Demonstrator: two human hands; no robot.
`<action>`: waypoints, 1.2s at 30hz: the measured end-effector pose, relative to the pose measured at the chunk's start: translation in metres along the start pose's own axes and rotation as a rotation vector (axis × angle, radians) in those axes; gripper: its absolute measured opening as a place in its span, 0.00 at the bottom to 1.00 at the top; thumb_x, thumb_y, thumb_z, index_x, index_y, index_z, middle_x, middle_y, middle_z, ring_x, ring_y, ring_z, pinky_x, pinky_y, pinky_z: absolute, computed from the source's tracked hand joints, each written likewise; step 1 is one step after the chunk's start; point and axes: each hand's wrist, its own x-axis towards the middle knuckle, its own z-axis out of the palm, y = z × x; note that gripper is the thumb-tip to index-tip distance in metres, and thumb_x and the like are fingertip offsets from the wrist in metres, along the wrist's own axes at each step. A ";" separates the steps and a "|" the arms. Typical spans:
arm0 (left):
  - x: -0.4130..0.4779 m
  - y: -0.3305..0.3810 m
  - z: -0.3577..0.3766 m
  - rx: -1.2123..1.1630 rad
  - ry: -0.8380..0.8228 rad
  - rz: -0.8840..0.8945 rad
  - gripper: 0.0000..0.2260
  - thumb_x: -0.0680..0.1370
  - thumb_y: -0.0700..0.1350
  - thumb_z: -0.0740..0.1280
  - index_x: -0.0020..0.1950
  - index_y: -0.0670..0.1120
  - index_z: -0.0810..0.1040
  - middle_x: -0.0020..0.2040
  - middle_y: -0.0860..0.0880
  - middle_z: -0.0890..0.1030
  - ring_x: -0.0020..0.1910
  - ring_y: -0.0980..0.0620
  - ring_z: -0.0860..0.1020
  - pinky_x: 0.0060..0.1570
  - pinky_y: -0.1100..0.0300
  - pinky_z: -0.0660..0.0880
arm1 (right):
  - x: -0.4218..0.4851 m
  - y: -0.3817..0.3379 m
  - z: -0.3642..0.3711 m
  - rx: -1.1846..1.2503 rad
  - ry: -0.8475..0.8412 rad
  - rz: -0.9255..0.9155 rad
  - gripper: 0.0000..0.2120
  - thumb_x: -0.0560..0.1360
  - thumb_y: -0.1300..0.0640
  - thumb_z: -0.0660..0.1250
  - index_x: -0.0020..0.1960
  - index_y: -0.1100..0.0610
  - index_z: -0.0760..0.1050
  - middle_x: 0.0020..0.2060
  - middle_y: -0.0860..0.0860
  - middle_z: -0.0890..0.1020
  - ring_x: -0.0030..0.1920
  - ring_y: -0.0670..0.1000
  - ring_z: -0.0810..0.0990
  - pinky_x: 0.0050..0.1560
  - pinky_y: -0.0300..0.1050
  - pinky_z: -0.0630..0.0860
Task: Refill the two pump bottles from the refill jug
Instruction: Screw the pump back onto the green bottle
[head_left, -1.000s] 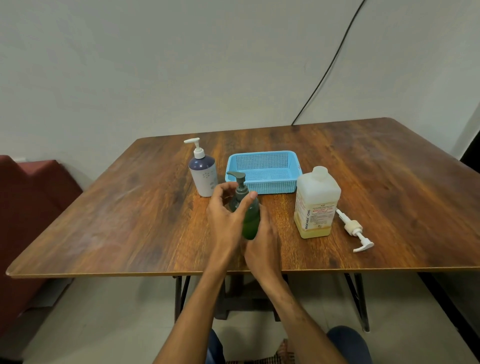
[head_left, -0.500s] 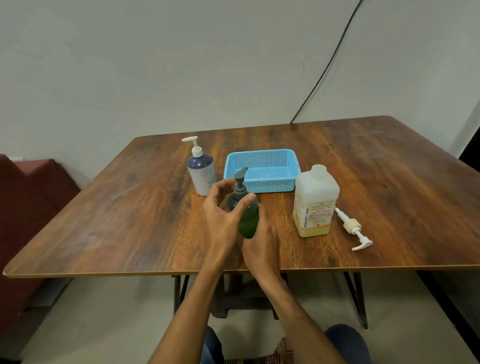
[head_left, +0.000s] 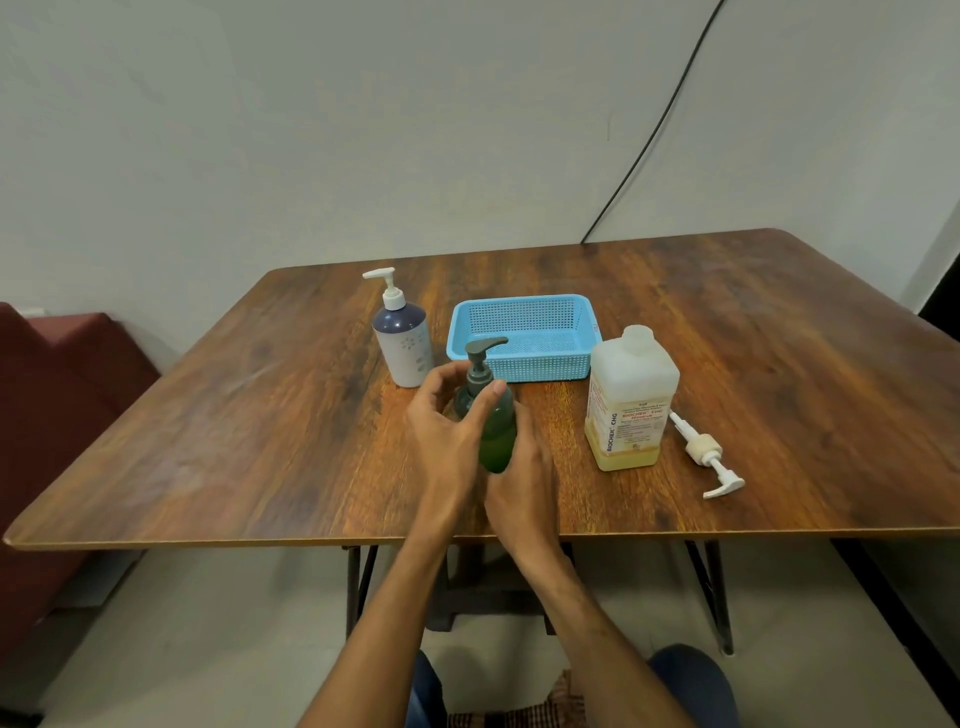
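A small green pump bottle (head_left: 497, 435) stands on the wooden table (head_left: 249, 447), its grey pump head (head_left: 480, 358) with the nozzle pointing right. My left hand (head_left: 445, 436) curls around the pump collar, thumb across the bottle's shoulder. My right hand (head_left: 524, 473) holds the bottle's lower body from the right. A white and navy pump bottle (head_left: 404, 338) stands behind to the left. The translucent refill jug (head_left: 628, 400) stands to the right with no cap and a little yellow liquid at its bottom.
A light blue perforated basket (head_left: 522, 338) sits behind the green bottle. A loose white pump (head_left: 704, 453) lies on the table right of the jug. A red seat (head_left: 57, 395) stands left of the table. A black cable (head_left: 649, 130) runs down the wall.
The green bottle's pump head has turned: its nozzle pointed left a second ago and now points right. Both hands stay on the bottle in the same place.
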 end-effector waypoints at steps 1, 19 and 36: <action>0.000 0.000 0.000 -0.001 0.002 -0.001 0.13 0.74 0.43 0.76 0.57 0.48 0.80 0.54 0.52 0.84 0.56 0.54 0.82 0.56 0.53 0.81 | 0.000 0.000 0.000 0.000 0.001 0.002 0.36 0.72 0.57 0.76 0.74 0.43 0.62 0.67 0.42 0.74 0.68 0.44 0.72 0.64 0.51 0.77; 0.004 -0.005 -0.007 0.013 -0.024 -0.019 0.13 0.74 0.43 0.76 0.57 0.49 0.82 0.55 0.51 0.84 0.57 0.53 0.82 0.59 0.46 0.80 | 0.000 -0.001 -0.001 -0.001 -0.004 -0.008 0.37 0.71 0.56 0.77 0.73 0.44 0.63 0.66 0.42 0.74 0.67 0.44 0.73 0.62 0.50 0.78; 0.001 0.002 -0.006 0.012 0.020 0.047 0.16 0.72 0.42 0.77 0.59 0.44 0.83 0.54 0.52 0.85 0.57 0.57 0.82 0.55 0.58 0.81 | 0.000 0.001 0.000 0.017 0.001 -0.008 0.36 0.72 0.56 0.76 0.73 0.42 0.63 0.66 0.41 0.74 0.67 0.43 0.73 0.63 0.51 0.78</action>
